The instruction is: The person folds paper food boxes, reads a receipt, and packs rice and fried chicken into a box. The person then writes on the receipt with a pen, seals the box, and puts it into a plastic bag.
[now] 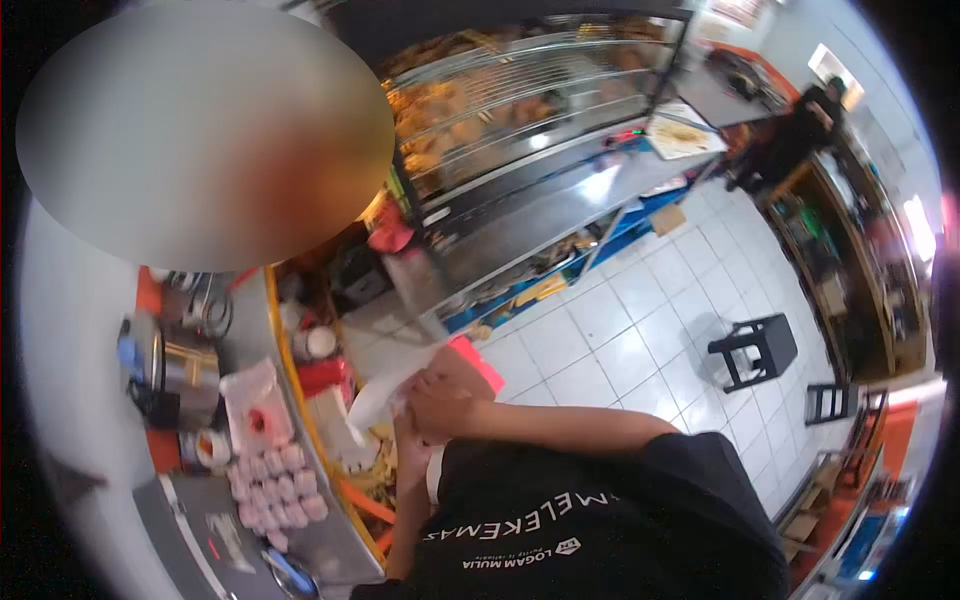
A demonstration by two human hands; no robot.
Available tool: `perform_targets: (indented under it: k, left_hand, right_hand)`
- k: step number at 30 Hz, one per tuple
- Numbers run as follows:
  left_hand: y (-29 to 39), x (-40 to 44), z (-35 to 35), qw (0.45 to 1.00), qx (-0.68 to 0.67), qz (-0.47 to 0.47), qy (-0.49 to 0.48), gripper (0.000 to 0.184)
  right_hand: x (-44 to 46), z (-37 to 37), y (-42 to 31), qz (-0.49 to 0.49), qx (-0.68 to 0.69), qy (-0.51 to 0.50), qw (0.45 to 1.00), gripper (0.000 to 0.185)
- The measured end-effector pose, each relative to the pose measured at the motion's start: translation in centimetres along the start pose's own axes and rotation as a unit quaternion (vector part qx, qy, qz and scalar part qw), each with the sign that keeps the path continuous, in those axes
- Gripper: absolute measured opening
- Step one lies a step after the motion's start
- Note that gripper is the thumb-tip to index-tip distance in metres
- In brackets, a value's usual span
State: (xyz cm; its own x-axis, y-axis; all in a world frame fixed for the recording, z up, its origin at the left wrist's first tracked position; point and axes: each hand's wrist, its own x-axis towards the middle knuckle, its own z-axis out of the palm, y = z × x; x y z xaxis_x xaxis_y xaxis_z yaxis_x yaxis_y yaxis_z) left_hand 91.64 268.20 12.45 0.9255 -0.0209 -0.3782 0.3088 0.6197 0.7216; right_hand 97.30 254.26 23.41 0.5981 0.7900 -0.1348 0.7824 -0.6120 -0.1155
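My right hand [442, 405] reaches in from the right with its fingers curled, pressed close against my left hand [407, 437]. Between and beyond the hands is a white sheet [385, 388], paper or thin plastic. A bright pink piece [478, 364] sticks out past my right hand; whether it joins the sheet is unclear. Both hands appear closed on the white sheet, though the left fingers are partly hidden. To the left, a worktop [175, 520] bears rows of small pale pink packets [275, 487] and a white tray [255, 405] with something red in it.
A metal pot [178, 365] stands on the left worktop. Ahead is a glass display case [530, 95] with fried-looking food; a cutting board [685, 135] lies at its right end. Black stools [755, 352] stand on the tiled floor [620, 330]. Another person [805, 125] is far right.
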Motion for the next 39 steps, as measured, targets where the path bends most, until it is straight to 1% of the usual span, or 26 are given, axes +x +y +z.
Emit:
perform_targets:
  k: [2, 4, 6, 7, 8, 10, 12, 13, 15, 16, 19, 22, 23, 25, 26, 27, 29, 31, 32, 33, 34, 35, 37, 38, 39]
  left_hand:
    - [-2.9, 5.2, 4.9, 0.997, 0.047, -0.038, -0.045, 0.049]
    - [-6.7, 10.2, 7.1, 0.988, 0.124, -0.034, -0.087, 0.047]
    - [-9.5, 14.6, 9.9, 0.981, 0.161, -0.05, -0.096, 0.046]
    - [-9.3, 15.4, 13.5, 0.983, 0.119, -0.13, -0.051, 0.047]
    - [-10.0, 17.6, 14.8, 0.98, 0.118, -0.137, -0.086, 0.051]
    - [-10.7, 20.1, 20.2, 0.975, 0.152, -0.158, -0.041, 0.056]
    - [-11.3, 22.5, 25.3, 0.97, 0.192, -0.145, -0.022, 0.069]
    - [-12.5, 24.7, 27.2, 0.971, 0.197, -0.128, -0.037, 0.072]
    - [-14.5, 28.5, 29.0, 0.973, 0.206, -0.094, -0.055, 0.078]
    - [-17.3, 32.0, 28.3, 0.974, 0.211, -0.051, -0.071, 0.081]
    - [-19.8, 36.6, 32.2, 0.967, 0.242, -0.031, -0.075, 0.071]
    - [-24.2, 41.3, 36.9, 0.942, 0.324, 0.047, -0.069, 0.069]
    - [-27.0, 44.0, 36.7, 0.937, 0.335, 0.055, -0.078, 0.069]
    - [-27.8, 45.3, 40.6, 0.934, 0.347, 0.031, -0.075, 0.08]
    - [-26.2, 44.2, 44.3, 0.903, 0.422, 0.052, -0.058, 0.08]
    - [-28.0, 46.2, 44.1, 0.906, 0.415, 0.054, -0.065, 0.08]
    - [-28.8, 47.2, 46.0, 0.886, 0.455, 0.07, -0.058, 0.077]
    - [-28.4, 47.4, 47.2, 0.926, 0.356, -0.021, -0.126, 0.073]
    - [-27.9, 47.1, 47.8, 0.938, 0.301, -0.066, -0.156, 0.071]
    - [-26.4, 46.1, 48.9, 0.928, 0.318, -0.105, -0.16, 0.068]
    - [-25.2, 44.9, 50.0, 0.918, 0.334, -0.143, -0.161, 0.066]
    - [-25.3, 44.7, 49.8, 0.91, 0.354, -0.16, -0.147, 0.065]
    - [-25.3, 44.2, 47.7, 0.9, 0.37, -0.199, -0.116, 0.063]
    - [-25.4, 43.6, 47.0, 0.899, 0.366, -0.22, -0.102, 0.061]
    - [-25.7, 42.2, 47.8, 0.91, 0.36, -0.192, -0.073, 0.06]
  right_hand:
    - [-6.3, -3.9, 6.2, 0.07, 0.036, 0.011, 0.997, 0.032]
    - [-10.2, -3.7, 8.9, 0.179, 0.068, 0.122, 0.974, 0.029]
    - [-15.1, -5.3, 12.8, 0.179, 0.249, 0.179, 0.935, 0.036]
    - [-17.6, -6.3, 14.4, 0.173, 0.335, 0.206, 0.903, 0.039]
    - [-20.0, -7.0, 15.8, 0.2, 0.37, 0.202, 0.884, 0.041]
    - [-25.2, -7.8, 18.9, 0.253, 0.435, 0.192, 0.843, 0.045]
    - [-29.4, -5.8, 22.6, 0.321, 0.425, 0.172, 0.829, 0.046]
    - [-31.4, -4.6, 24.5, 0.353, 0.418, 0.161, 0.821, 0.047]
    - [-34.6, -1.4, 28.0, 0.429, 0.414, 0.123, 0.794, 0.05]
    - [-35.8, -0.2, 29.5, 0.463, 0.414, 0.103, 0.777, 0.052]
    - [-38.9, 1.7, 32.9, 0.526, 0.347, 0.014, 0.777, 0.056]
    - [-41.1, -1.6, 38.2, 0.561, 0.451, 0.037, 0.693, 0.059]
    - [-41.9, -0.8, 40.1, 0.574, 0.44, 0.05, 0.689, 0.059]
    - [-43.0, -1.9, 43.7, 0.582, 0.403, 0.063, 0.703, 0.058]
    - [-43.6, -2.2, 45.8, 0.572, 0.389, 0.071, 0.718, 0.058]
    - [-44.2, -2.5, 48.2, 0.562, 0.373, 0.079, 0.734, 0.057]
    - [-45.1, -4.4, 53.9, 0.553, 0.401, 0.09, 0.724, 0.056]
    - [-46.1, -5.0, 60.4, 0.526, 0.399, 0.111, 0.743, 0.055]
    - [-46.5, -4.8, 64.1, 0.514, 0.403, 0.118, 0.748, 0.05]
    - [-46.7, -4.2, 68.5, 0.499, 0.407, 0.124, 0.755, 0.045]
    - [-47.1, -3.6, 73.2, 0.462, 0.394, 0.125, 0.785, 0.041]
    - [-47.2, -2.6, 78.2, 0.422, 0.381, 0.124, 0.813, 0.037]
    - [-45.6, 0.5, 88.0, 0.379, 0.362, 0.224, 0.822, 0.031]
    - [-44.4, 0.5, 92.2, 0.37, 0.354, 0.226, 0.829, 0.031]
    - [-42.9, 0.5, 96.4, 0.362, 0.346, 0.227, 0.835, 0.031]
